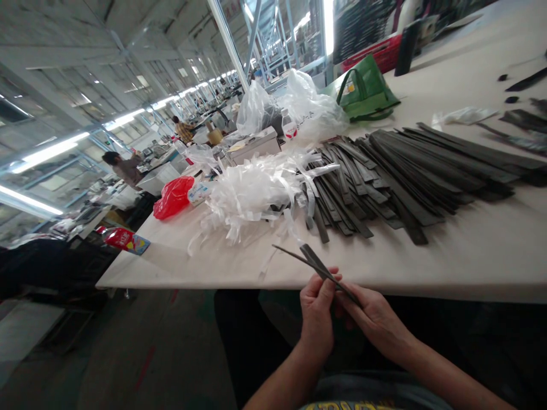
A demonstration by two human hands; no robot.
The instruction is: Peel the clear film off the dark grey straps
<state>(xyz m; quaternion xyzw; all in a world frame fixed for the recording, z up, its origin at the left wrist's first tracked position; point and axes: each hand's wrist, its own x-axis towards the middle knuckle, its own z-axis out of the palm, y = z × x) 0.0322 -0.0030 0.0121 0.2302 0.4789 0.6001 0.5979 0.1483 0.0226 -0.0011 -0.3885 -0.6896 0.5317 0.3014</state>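
Note:
My left hand (pixel 317 314) and my right hand (pixel 372 319) meet just below the table's near edge, both pinching one dark grey strip (pixel 314 262) that points up and to the left over the table. A thin clear film tail (pixel 273 259) trails from the strip's far end. On the table beyond lies a wide fan of several dark grey strips (pixel 405 171). To its left sits a heap of peeled white film ribbons (pixel 252 193).
The pale table (pixel 470 256) carries a red plastic bag (pixel 173 196), clear plastic bags (pixel 307 111), a green tote bag (pixel 365 88) and a white box (pixel 254 145). More dark pieces (pixel 525 122) lie at far right. Other people work at distant benches on the left.

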